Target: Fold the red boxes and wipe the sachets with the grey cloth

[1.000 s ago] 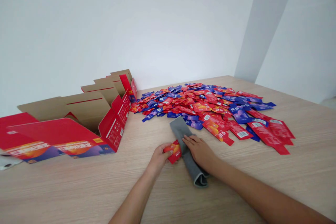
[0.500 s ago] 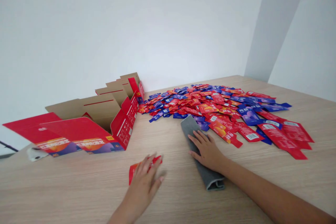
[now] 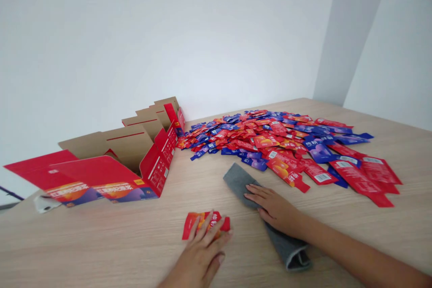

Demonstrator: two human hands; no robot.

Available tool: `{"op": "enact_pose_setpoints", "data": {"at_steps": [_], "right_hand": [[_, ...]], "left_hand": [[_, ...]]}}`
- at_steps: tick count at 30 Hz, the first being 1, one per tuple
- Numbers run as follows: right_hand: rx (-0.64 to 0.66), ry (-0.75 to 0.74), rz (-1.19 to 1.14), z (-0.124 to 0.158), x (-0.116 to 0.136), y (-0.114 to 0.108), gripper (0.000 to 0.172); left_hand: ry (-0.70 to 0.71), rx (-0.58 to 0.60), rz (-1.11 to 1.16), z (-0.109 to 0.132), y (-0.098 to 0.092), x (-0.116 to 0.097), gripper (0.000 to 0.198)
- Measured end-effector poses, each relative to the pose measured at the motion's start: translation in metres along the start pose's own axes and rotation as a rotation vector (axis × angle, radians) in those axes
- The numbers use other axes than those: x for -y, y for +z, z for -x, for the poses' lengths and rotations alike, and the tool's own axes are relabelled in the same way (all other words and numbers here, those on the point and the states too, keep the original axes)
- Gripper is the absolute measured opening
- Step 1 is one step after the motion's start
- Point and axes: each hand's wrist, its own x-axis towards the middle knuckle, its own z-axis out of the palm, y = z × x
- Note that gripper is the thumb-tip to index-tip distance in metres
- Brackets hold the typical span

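My left hand (image 3: 204,254) lies with fingers spread over a red and orange sachet (image 3: 191,225) that is flat on the table. The fingers cover part of the sachet. My right hand (image 3: 275,210) rests on a folded grey cloth (image 3: 241,182), its fingers stretched out flat across the cloth's top. The cloth lies at a slant, its near end showing a rolled, open fold. Beyond the right hand spreads a large pile of red and blue sachets (image 3: 270,139), several of them lying loose at its near edge.
At the left, a row of open red cardboard boxes (image 3: 153,173) with raised flaps runs back to the white wall (image 3: 202,36). A small white object (image 3: 47,204) sits behind the nearest flap. The wooden table (image 3: 101,243) carries everything.
My left hand has moved right, and the sachet under it has shifted right too. The grey cloth has slid nearer to me and tilted more, with my right hand on it.
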Motion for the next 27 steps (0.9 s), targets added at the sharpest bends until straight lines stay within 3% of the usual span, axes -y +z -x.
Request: {"op": "enact_pose_setpoints", "data": {"at_steps": [2, 5, 8, 12, 15, 18, 21, 24, 27], "right_hand": [[-0.068, 0.063, 0.037, 0.004, -0.015, 0.001, 0.053], [-0.158, 0.171, 0.111, 0.007, -0.043, -0.001, 0.052], [-0.182, 0.232, 0.132, 0.007, -0.06, -0.006, 0.051], [-0.193, 0.265, 0.126, 0.004, -0.062, -0.01, 0.051], [-0.227, 0.298, 0.155, 0.002, -0.064, -0.009, 0.052], [-0.274, 0.353, 0.223, 0.002, -0.076, -0.008, 0.053], [-0.322, 0.422, 0.267, 0.002, -0.091, -0.011, 0.054], [-0.333, 0.467, 0.288, 0.001, -0.099, -0.015, 0.054], [-0.336, 0.5, 0.272, 0.001, -0.097, -0.018, 0.054]], "left_hand": [[-0.021, -0.013, -0.01, -0.005, 0.006, -0.004, 0.058], [-0.241, -0.092, -0.063, 0.006, 0.016, 0.017, 0.058], [-0.54, -0.14, -0.135, 0.034, 0.019, 0.065, 0.054], [-0.844, -0.202, -0.198, 0.069, 0.01, 0.139, 0.051], [-0.931, -0.296, -0.201, 0.066, 0.0, 0.163, 0.049], [-0.677, -0.373, -0.075, 0.023, -0.008, 0.146, 0.048], [-0.473, -0.429, 0.07, -0.053, -0.016, 0.117, 0.05], [-0.498, -0.441, 0.192, -0.14, -0.028, 0.113, 0.056], [-0.662, -0.405, 0.278, -0.218, -0.042, 0.134, 0.057]]}}
